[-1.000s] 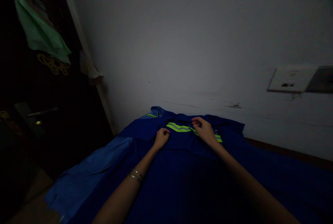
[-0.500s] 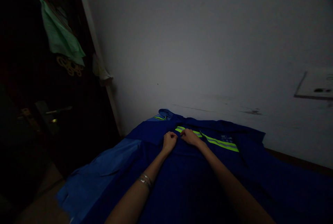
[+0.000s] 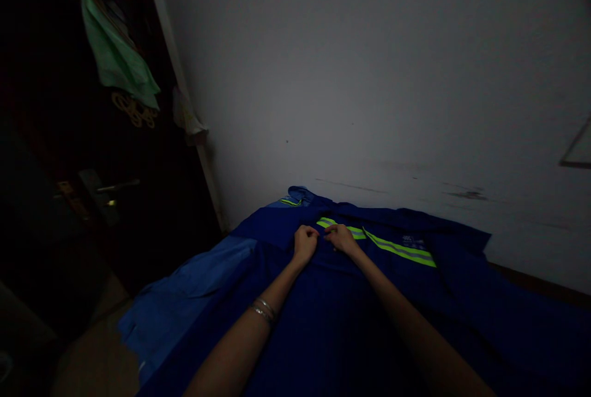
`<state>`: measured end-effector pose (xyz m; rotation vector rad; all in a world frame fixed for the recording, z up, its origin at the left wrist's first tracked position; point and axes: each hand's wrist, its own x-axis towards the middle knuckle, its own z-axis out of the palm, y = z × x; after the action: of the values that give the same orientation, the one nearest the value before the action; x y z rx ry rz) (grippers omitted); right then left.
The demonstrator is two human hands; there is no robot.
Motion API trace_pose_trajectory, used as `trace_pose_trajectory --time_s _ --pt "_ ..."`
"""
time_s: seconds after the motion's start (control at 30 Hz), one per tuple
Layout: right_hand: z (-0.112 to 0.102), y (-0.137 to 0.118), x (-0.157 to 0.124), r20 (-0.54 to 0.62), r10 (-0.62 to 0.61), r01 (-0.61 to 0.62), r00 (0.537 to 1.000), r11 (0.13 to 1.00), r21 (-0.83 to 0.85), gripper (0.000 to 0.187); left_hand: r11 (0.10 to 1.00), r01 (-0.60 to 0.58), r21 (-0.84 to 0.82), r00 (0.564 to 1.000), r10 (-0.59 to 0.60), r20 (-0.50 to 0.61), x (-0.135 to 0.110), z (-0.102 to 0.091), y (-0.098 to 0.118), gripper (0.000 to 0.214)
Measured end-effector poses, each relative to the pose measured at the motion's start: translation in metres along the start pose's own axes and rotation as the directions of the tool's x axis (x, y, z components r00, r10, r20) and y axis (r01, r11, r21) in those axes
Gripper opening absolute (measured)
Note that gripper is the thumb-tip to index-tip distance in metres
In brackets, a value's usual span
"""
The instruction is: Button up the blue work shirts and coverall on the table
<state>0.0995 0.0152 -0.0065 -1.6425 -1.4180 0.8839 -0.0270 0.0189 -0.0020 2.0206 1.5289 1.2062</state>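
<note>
Dark-blue cloth work garment [image 3: 300, 317] spread out before me, far edge by the pale painted wall [image 3: 323, 77]. My left hand [image 3: 305, 244] and right hand [image 3: 342, 239] nearly meet at the yellow-green reflective stripe with grey centre [image 3: 401, 251]. Fingers curled on both; whether either pinches fabric, I cannot tell. Best worked with small fingertip movements, cloth slack between, no tugging.

A: Hand positions, relative to the dark blue garment [image 3: 318, 323]?
B: Left hand [image 3: 305, 244] and right hand [image 3: 340, 239]: at its front, fingertips close together.
A: Adjacent items?
B: Light blue garment [image 3: 184, 292], door [image 3: 157, 200]: left. Wall [image 3: 346, 77]: behind.
</note>
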Motion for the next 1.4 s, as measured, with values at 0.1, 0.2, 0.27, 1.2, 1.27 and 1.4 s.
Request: trace_pose_trajectory --time_s 0.1,0.2,0.27,1.2,1.27,1.4 --pt "0.001 -0.001 -0.002 -0.017 0.009 -0.008 1.0 0.998 0.062 0.029 1.0 -0.009 -0.018 0.999 0.009 -0.037 -0.001 -0.001 0.0 0.021" --pt "0.002 -0.001 -0.001 -0.031 0.007 -0.003 0.999 0.993 0.116 0.023 0.999 0.003 -0.033 0.995 -0.007 -0.104 -0.002 -0.002 0.0 0.02" --pt "0.001 -0.001 0.0 -0.046 0.013 -0.006 0.999 0.987 0.16 0.02 0.999 0.02 -0.048 0.985 -0.028 -0.168 -0.003 -0.003 0.001 0.017" --pt "-0.021 -0.019 -0.008 0.044 0.169 -0.169 0.985 0.854 0.492 0.021 0.365 0.643 -0.674 0.715 -0.602 0.356 -0.007 0.002 0.03 0.01" --pt "-0.021 -0.018 -0.008 0.045 0.162 -0.163 0.986 0.856 0.49 0.02 0.362 0.632 -0.685 0.718 -0.606 0.341 -0.008 0.003 0.03 0.01" --pt "-0.021 -0.018 -0.007 0.044 0.153 -0.155 0.987 0.856 0.493 0.019 0.351 0.62 -0.702 0.718 -0.615 0.327 -0.008 0.004 0.028 0.01"
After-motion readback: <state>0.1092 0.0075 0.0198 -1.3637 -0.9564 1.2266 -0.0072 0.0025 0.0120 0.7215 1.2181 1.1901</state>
